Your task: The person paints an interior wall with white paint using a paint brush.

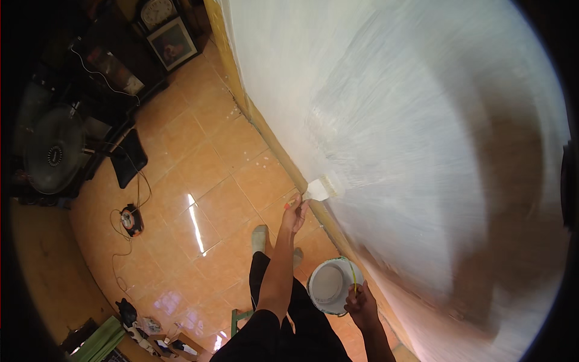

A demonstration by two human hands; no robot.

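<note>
A flat paintbrush [319, 188], coated in white, is pinched in my left hand [294, 215], and an orange bit of its handle shows by the fingers. Its bristles meet the white-streaked wall [398, 120] just above the lower border. In my right hand [362, 306], the fingers are closed around the yellow-green handle [353, 274] of a bucket. Pale paint lies inside this white bucket [312, 289], which is held close to the wall beside my legs.
A yellow-brown strip [265, 130] edges the wall above orange floor tiles [199, 157]. Left stand a fan [55, 154], a cable reel [131, 220] with loose cord, and dark furniture. A framed picture [173, 44] and clock [158, 12] are farther off. A green stool [239, 320] is near my leg.
</note>
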